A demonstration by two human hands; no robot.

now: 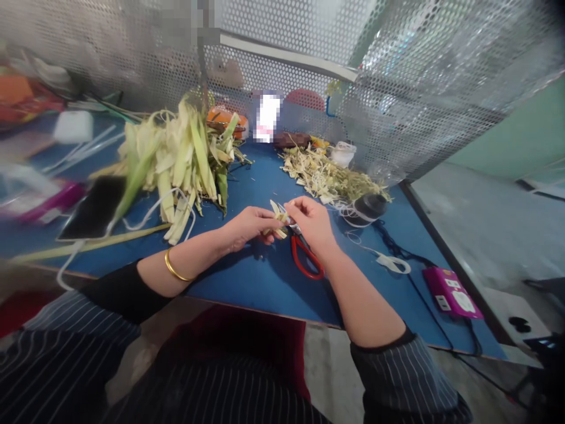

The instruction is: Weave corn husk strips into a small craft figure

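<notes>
Between my two hands is a small folded piece of pale corn husk (279, 218), with a few strips sticking out. My left hand (255, 227) pinches it from the left, fingers closed. My right hand (311, 221) meets it from the right with thumb and forefinger together; whether they grip the husk itself or a thread on it is too small to tell. Red-handled scissors (308, 263) show beneath my right hand, their loops toward me; that hand partly hides the blades. A spool of thread (368, 207) stands to the right, with loose white thread around it.
A large pile of corn husks (176, 159) covers the back left of the blue table (238, 277). Husk scraps (322, 174) lie at the back right, before a perforated metal screen (282, 65). A phone (93, 206) with a white cable lies left, a purple packet (452, 292) right.
</notes>
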